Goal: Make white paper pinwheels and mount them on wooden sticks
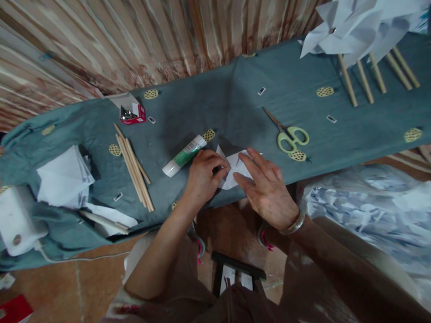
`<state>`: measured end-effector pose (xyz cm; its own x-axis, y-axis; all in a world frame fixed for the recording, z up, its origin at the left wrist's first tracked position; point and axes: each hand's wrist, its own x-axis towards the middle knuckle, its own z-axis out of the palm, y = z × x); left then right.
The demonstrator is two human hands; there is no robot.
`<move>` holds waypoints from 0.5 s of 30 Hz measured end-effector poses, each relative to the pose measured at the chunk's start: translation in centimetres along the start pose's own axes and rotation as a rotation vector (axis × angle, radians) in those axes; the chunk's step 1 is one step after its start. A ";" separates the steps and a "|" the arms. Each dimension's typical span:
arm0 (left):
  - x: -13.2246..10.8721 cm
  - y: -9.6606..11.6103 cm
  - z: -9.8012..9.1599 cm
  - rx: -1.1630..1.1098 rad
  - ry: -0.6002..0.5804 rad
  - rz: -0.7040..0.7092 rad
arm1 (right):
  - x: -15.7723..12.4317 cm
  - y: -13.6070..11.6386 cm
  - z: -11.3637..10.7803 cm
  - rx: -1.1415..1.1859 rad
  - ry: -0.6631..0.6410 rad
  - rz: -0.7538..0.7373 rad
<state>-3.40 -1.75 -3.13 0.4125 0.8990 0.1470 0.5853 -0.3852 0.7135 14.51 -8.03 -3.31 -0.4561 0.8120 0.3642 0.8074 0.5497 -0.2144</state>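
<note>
well left of the glue stick [185, 156], a white plastic box [16, 213] with a white cable [84, 258] sits at the end of the cloth-covered surface [213, 99]. between that box and the glue stick lie a stack of white sheets [62, 177] and, closer to the glue stick, a few wooden sticks [133, 171]. a small red box [137, 113], open with shiny metal bits inside, stands left of the glue stick and farther from the person. just right of the glue stick, the left hand [207, 178] pinches a fold of the paper [234, 161] between thumb and forefinger. the right hand [265, 190] has its fingers spread, the tips resting on that same paper. scissors [288, 135] lie right of the glue stick, well apart from it. farthest right of it are white pinwheels [356, 29] on sticks and, nearer the person, a clear plastic bag [371, 216] of white scraps.
</note>
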 end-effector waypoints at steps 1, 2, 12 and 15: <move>0.0 0.1 0.0 0.001 0.001 0.001 | 0.0 0.0 0.0 -0.011 0.003 -0.008; 0.0 0.1 0.0 0.002 0.006 0.002 | 0.0 0.0 0.0 -0.017 0.005 -0.012; 0.0 0.2 0.2 0.021 0.019 -0.015 | -0.2 0.0 0.2 0.069 -0.026 0.048; -0.1 0.2 0.2 0.027 0.024 -0.014 | -0.2 0.0 0.2 0.074 -0.025 0.053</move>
<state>-3.11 -1.97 -3.14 0.3872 0.9091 0.1539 0.6095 -0.3776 0.6971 14.51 -8.12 -3.56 -0.4233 0.8447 0.3276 0.8016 0.5177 -0.2992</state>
